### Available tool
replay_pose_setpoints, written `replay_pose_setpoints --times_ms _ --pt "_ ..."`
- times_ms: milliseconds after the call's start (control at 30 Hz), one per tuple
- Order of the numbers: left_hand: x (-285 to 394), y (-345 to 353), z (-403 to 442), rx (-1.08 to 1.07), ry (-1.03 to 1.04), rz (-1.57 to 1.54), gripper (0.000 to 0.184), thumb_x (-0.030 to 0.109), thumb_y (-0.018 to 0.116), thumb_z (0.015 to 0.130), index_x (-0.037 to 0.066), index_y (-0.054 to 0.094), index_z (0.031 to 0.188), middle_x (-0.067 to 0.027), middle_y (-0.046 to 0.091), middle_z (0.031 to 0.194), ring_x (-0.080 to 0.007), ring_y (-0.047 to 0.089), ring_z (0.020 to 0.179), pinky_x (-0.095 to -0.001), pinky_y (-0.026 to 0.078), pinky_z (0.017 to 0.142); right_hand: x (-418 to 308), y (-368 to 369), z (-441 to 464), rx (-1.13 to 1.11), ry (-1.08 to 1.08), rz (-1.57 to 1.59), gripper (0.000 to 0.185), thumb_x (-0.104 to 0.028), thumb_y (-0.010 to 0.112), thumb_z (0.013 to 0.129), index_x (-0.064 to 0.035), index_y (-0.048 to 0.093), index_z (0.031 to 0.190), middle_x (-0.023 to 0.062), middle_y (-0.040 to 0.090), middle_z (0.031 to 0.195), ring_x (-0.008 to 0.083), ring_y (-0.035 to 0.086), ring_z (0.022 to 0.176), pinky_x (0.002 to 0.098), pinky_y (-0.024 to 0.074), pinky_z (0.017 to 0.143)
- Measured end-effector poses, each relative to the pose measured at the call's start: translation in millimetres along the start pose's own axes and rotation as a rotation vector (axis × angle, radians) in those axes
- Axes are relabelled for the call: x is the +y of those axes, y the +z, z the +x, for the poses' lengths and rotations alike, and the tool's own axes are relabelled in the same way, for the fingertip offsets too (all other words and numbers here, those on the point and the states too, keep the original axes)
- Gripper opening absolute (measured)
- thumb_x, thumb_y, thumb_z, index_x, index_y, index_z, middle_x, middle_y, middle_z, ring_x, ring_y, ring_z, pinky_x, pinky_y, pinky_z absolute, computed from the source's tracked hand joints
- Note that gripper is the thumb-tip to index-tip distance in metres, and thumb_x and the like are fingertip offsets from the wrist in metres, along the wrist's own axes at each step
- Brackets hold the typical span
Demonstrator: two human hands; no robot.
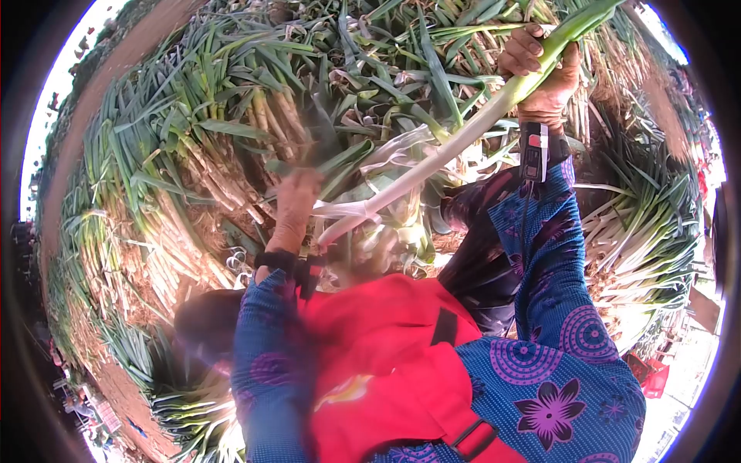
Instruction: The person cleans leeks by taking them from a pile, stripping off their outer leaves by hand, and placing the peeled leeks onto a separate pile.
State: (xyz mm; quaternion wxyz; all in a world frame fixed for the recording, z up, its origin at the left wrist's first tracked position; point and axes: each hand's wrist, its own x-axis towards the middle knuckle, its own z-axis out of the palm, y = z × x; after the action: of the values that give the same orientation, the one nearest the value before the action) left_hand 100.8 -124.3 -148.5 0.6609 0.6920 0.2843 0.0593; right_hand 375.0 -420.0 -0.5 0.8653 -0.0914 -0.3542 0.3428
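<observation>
A long green onion [432, 160] slants across the view, its white root end low near my chest and its green top at the upper right. My right hand [549, 73] is closed around its upper part. Near the lower end is my left hand [296, 202], blurred by motion. A pale strip of outer skin [340, 208] runs from the stalk to the left hand, whose fingers seem closed on it. Behind the stalk lie loose peeled leaves [401, 150] and skins.
Unpeeled green onions [201, 170] with soil on them are heaped to the left and ahead. Cleaner white-stalked ones [633, 239] lie at the right, and more [197, 413] at lower left. My dark-trousered leg [486, 262] and red apron [386, 355] are close to the work.
</observation>
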Motion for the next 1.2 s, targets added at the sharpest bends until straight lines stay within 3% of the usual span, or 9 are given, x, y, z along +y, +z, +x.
replay_pose_setpoints --times_ms 67,200,300,400,500,633,733,867,1200 --pt "-5.0 6.0 -10.1 -0.162 0.183 0.312 0.025 0.028 0.056 0.095 0.007 0.069 0.101 -0.0054 0.066 0.086 -0.0151 0.060 0.080 -0.0252 0.046 0.071 -1.0 -2.4 -0.5 0.007 -0.001 -0.025 0.045 -0.035 0.069 0.081 -0.0009 0.049 0.101 0.0025 0.046 0.079 0.0118 0.045 0.065 0.0256 0.0377 0.061" --pt "28.3 21.3 -30.9 -0.370 0.025 0.751 0.038 0.036 0.063 0.087 0.002 0.068 0.102 -0.0114 0.069 0.094 -0.0203 0.063 0.093 -0.0323 0.046 0.082 2.6 -4.0 0.8 0.007 0.013 -0.070 0.045 -0.037 0.066 0.084 0.0000 0.049 0.101 0.0026 0.046 0.080 0.0122 0.044 0.066 0.0259 0.0374 0.062" --pt "50.4 28.4 -36.7 -0.371 -0.050 0.852 0.041 0.040 0.065 0.084 0.001 0.069 0.096 -0.0084 0.068 0.086 -0.0179 0.061 0.085 -0.0313 0.046 0.076 5.7 -2.7 1.6 0.005 0.017 -0.116 0.045 -0.039 0.064 0.085 0.0003 0.049 0.102 0.0026 0.045 0.080 0.0120 0.043 0.066 0.0260 0.0367 0.062" --pt "22.1 24.0 -22.0 -0.410 -0.218 0.414 0.038 0.038 0.068 0.081 0.002 0.070 0.090 -0.0044 0.065 0.079 -0.0134 0.057 0.074 -0.0291 0.043 0.067 6.9 -3.4 3.7 -0.014 0.027 -0.115 0.046 -0.040 0.063 0.086 0.0004 0.049 0.102 0.0024 0.045 0.079 0.0116 0.042 0.065 0.0260 0.0357 0.062" --pt "35.8 26.6 -31.3 -0.318 -0.329 0.184 0.037 0.033 0.069 0.077 -0.001 0.070 0.091 -0.0102 0.065 0.086 -0.0177 0.058 0.084 -0.0306 0.044 0.077 16.4 2.5 8.4 -0.027 0.063 -0.108 0.047 -0.041 0.062 0.086 0.0005 0.048 0.102 0.0022 0.044 0.079 0.0114 0.042 0.065 0.0259 0.0350 0.062" --pt "38.3 19.8 -33.5 -0.244 -0.304 0.161 0.033 0.028 0.069 0.079 -0.002 0.068 0.092 -0.0121 0.065 0.086 -0.0164 0.059 0.082 -0.0279 0.046 0.073 22.4 1.9 8.8 0.023 0.081 -0.157 0.047 -0.042 0.062 0.086 0.0001 0.048 0.102 0.0023 0.044 0.079 0.0113 0.042 0.066 0.0259 0.0349 0.062" --pt "37.3 -5.4 -37.1 -0.162 -0.336 0.001 0.027 0.026 0.070 0.081 0.001 0.067 0.089 -0.0019 0.060 0.072 -0.0104 0.053 0.062 -0.0250 0.042 0.058 6.5 -8.4 3.8 0.056 0.030 -0.107 0.046 -0.038 0.064 0.085 0.0013 0.049 0.102 0.0028 0.045 0.078 0.0122 0.042 0.066 0.0261 0.0353 0.063" --pt "23.8 -34.8 -32.3 -0.146 -0.305 -0.050 0.021 0.022 0.068 0.084 0.002 0.066 0.088 -0.0003 0.058 0.068 -0.0088 0.052 0.055 -0.0213 0.042 0.045 2.0 -14.7 0.6 0.067 0.019 -0.049 0.049 -0.044 0.059 0.086 0.0017 0.053 0.101 0.0042 0.047 0.080 0.0136 0.042 0.067 0.0286 0.0343 0.065" --pt "-12.7 -131.6 -42.0 0.118 -0.372 0.106 0.027 0.030 0.071 0.082 0.005 0.067 0.091 0.0020 0.056 0.066 -0.0064 0.048 0.050 -0.0194 0.033 0.043 -36.0 -22.4 -17.0 0.156 -0.097 0.000 0.046 -0.034 0.069 0.078 0.0020 0.049 0.098 0.0050 0.047 0.079 0.0144 0.044 0.066 0.0291 0.0384 0.065"
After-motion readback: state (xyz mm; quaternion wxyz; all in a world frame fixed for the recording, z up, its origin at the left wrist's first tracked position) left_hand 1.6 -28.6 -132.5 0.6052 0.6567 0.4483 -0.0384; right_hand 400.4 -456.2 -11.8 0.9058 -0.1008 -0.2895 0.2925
